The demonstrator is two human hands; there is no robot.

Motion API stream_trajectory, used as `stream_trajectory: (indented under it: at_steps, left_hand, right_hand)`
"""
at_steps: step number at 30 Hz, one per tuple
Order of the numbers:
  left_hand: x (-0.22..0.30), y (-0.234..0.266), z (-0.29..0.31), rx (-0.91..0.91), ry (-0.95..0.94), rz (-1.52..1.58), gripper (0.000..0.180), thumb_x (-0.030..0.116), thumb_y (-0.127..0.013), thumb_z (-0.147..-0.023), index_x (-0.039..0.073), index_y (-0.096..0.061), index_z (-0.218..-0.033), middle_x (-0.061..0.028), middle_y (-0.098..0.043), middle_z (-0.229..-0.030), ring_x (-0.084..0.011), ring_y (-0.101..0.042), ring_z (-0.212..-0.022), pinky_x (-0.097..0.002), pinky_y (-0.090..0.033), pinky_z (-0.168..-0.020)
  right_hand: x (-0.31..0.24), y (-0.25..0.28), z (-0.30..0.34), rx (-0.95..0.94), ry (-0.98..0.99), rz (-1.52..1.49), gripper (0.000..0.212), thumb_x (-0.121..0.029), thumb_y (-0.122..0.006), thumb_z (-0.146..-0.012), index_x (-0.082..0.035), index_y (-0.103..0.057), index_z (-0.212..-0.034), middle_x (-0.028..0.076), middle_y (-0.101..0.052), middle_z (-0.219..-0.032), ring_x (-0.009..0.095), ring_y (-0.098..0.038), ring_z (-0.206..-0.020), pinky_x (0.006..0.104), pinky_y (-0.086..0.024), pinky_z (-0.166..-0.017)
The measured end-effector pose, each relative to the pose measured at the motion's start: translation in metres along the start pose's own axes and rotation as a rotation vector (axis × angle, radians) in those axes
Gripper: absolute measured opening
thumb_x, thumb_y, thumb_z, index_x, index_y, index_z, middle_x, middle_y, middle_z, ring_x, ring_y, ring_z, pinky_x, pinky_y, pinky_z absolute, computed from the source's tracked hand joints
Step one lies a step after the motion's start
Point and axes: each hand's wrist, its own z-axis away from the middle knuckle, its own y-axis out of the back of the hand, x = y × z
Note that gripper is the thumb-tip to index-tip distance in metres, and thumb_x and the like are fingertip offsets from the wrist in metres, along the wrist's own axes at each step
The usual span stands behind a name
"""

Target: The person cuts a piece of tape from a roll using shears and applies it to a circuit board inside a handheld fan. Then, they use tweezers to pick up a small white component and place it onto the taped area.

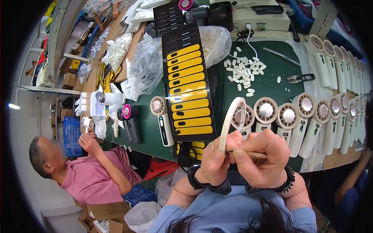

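Observation:
In front of my chest, my left hand (217,161) grips the lower end of a cream handheld fan housing (230,116), whose curved rim rises above the fingers. My right hand (264,157) is closed beside it, pinching a thin tan stick-like tool (255,154). The tool's tip points at the housing's lower end, and the fingers hide the contact. Just beyond my hands stand several cream handheld fans (288,116) with round silver centers. Farther back lies a loose pile of small white oval pieces (245,72) on the green mat (272,85).
Left of my hands is a black sheet of yellow strips (190,89), with a finished-looking cream fan (162,120) and a dark fan (131,124) beyond. Snips (301,78) and a metal tweezer-like tool (281,56) lie far right. A co-worker in pink (101,171) sits at left.

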Motion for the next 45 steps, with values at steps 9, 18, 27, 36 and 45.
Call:
stream_trajectory:
  at_steps: [9, 18, 27, 36, 45]
  left_hand:
    - [0.002, 0.006, -0.007, -0.043, -0.139, -0.249, 0.039, 0.037, -0.036, -0.089, 0.001, -0.052, -0.086, -0.0063, -0.047, -0.070, -0.0160, -0.040, -0.064, -0.0284, -0.033, -0.057]
    - [0.004, 0.003, -0.011, -0.037, -0.209, -0.325, 0.036, 0.034, -0.035, -0.090, 0.003, -0.050, -0.084, -0.0066, -0.044, -0.068, -0.0160, -0.038, -0.058, -0.0293, -0.031, -0.054]
    - [-0.001, 0.004, -0.015, 0.047, -0.445, -0.565, 0.026, 0.026, -0.038, -0.090, 0.003, -0.049, -0.083, -0.0069, -0.047, -0.064, -0.0188, -0.043, -0.057, -0.0328, -0.036, -0.062]
    - [0.008, 0.014, -0.021, 0.019, -0.631, -0.955, 0.014, 0.017, -0.044, -0.085, 0.005, -0.050, -0.085, -0.0057, -0.050, -0.065, -0.0231, -0.046, -0.055, -0.0364, -0.037, -0.063]
    - [0.007, 0.018, -0.020, 0.000, -0.646, -1.014, 0.012, 0.016, -0.046, -0.084, 0.005, -0.051, -0.086, -0.0061, -0.050, -0.065, -0.0235, -0.046, -0.055, -0.0365, -0.036, -0.062]
  right_hand:
    - [0.002, 0.001, 0.001, 0.012, 0.008, 0.041, 0.011, 0.005, -0.059, -0.076, 0.001, -0.049, -0.080, 0.005, -0.055, -0.056, 0.007, -0.048, -0.047, 0.0220, -0.035, -0.042]
    - [0.002, 0.005, 0.003, -0.013, -0.001, -0.042, 0.010, 0.004, -0.058, -0.076, 0.000, -0.049, -0.078, 0.007, -0.055, -0.062, 0.008, -0.046, -0.047, 0.0228, -0.036, -0.044]
    - [0.002, 0.008, 0.001, 0.056, 0.055, 0.054, 0.013, 0.006, -0.057, -0.075, -0.002, -0.056, -0.086, 0.009, -0.055, -0.072, 0.012, -0.050, -0.059, 0.0242, -0.042, -0.055]
    - [0.005, -0.002, 0.002, 0.022, 0.169, 0.229, 0.022, 0.002, -0.070, -0.070, -0.003, -0.061, -0.089, 0.006, -0.055, -0.075, 0.015, -0.051, -0.065, 0.0245, -0.044, -0.058]
    - [0.006, -0.003, 0.001, 0.024, 0.161, 0.239, 0.020, 0.003, -0.069, -0.069, -0.003, -0.060, -0.085, 0.007, -0.055, -0.075, 0.015, -0.052, -0.064, 0.0244, -0.045, -0.058]
